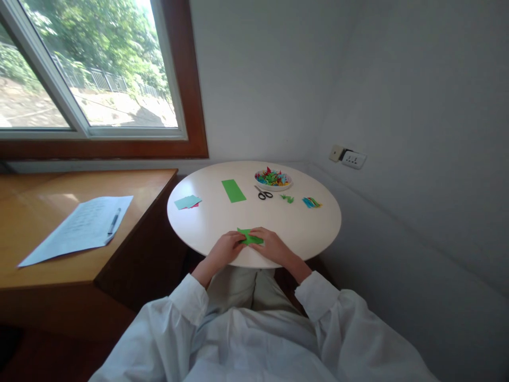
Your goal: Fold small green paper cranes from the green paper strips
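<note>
A small piece of green paper (251,236), partly folded, lies at the near edge of the white round table (214,223). My left hand (227,247) has its fingers closed on the paper's left side. From the other side, my right hand (271,246) presses its fingers on the right part of the same sheet. My fingertips cover some of the folds. Farther back lies a flat green paper strip (234,191). Black-handled scissors (264,194) rest right of it, beside a few small green folded pieces (287,198).
A white bowl (273,187) of colourful folded paper stands at the back. Coloured strips (312,202) lie right, light blue and red sheets (187,202) left. A wooden desk (151,201) at left bears a printed page (85,228) and a pen (114,221). Walls adjoin the table.
</note>
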The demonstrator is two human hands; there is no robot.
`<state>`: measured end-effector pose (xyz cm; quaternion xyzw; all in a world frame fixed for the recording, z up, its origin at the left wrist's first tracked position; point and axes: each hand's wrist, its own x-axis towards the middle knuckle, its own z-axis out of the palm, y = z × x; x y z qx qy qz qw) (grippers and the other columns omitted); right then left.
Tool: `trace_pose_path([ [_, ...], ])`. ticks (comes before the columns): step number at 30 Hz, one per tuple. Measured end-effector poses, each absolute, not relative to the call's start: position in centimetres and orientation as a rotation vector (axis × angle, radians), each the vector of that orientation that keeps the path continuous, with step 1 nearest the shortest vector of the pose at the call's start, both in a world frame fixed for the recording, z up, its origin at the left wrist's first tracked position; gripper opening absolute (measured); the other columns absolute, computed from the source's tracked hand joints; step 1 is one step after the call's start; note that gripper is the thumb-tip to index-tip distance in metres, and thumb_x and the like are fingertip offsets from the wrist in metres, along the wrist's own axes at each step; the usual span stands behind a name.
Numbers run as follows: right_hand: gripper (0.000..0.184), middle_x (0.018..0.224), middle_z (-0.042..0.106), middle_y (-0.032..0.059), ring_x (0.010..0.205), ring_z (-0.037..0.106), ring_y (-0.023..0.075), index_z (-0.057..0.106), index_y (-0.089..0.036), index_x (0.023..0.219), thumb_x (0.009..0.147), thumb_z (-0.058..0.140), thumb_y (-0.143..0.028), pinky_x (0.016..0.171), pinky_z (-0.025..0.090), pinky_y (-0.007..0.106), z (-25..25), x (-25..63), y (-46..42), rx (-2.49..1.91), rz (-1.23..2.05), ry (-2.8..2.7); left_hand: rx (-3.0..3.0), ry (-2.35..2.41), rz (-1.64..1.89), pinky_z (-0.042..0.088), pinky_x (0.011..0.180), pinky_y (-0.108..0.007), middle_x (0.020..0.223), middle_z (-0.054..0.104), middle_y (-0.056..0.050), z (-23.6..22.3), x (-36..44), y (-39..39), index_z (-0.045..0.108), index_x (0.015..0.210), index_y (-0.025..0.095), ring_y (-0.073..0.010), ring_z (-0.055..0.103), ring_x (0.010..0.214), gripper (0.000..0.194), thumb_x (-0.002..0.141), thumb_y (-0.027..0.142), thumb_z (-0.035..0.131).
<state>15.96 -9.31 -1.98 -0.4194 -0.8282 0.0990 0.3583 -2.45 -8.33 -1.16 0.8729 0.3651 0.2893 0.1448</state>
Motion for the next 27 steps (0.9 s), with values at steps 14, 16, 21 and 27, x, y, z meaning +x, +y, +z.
trace_pose_path([
  [14,0.025,0.104,0.067,0.008,0.095,0.061,0.019,0.062,-0.018,0.105,0.081,0.054,-0.018,0.086,0.047,0.032,-1.2,15.3,-10.6,-1.177,0.203,-2.175,2.526,1.085,0.876,0.048,0.077,-0.03,0.09,0.069,-0.008,-0.8,-2.2,-8.9,0.065,0.095,0.016,-0.0192,0.062,0.082,0.02,0.083,0.023,0.051],
  [16,0.024,0.103,0.068,0.0079,0.094,0.061,0.0188,0.063,-0.018,0.104,0.082,0.053,-0.018,0.085,0.047,0.032,-1.1,15.3,-10.6,-1.19,0.212,-2.165,2.499,1.071,0.894,0.048,0.076,-0.029,0.09,0.069,-0.007,-0.6,-2.3,-9.1,0.065,0.095,0.017,-0.0181,0.062,0.081,0.019,0.082,0.022,0.052],
  [21,0.023,0.102,0.068,0.0068,0.093,0.062,0.0176,0.063,-0.019,0.103,0.083,0.052,-0.018,0.085,0.047,0.031,-1.1,15.4,-10.5,-1.186,0.249,-2.147,2.459,1.091,0.919,0.048,0.075,-0.028,0.089,0.069,-0.007,-0.6,-2.3,-9.2,0.065,0.095,0.017,-0.0176,0.063,0.08,0.022,0.083,0.019,0.047],
  [27,0.028,0.103,0.067,0.0068,0.095,0.06,0.018,0.062,-0.02,0.106,0.079,0.056,-0.017,0.086,0.046,0.032,-1.3,15.5,-10.3,-1.187,0.276,-2.152,2.476,1.091,0.924,0.048,0.077,-0.03,0.089,0.069,-0.007,-0.9,-2.2,-9.0,0.066,0.094,0.017,-0.0184,0.063,0.082,0.022,0.082,0.017,0.047],
])
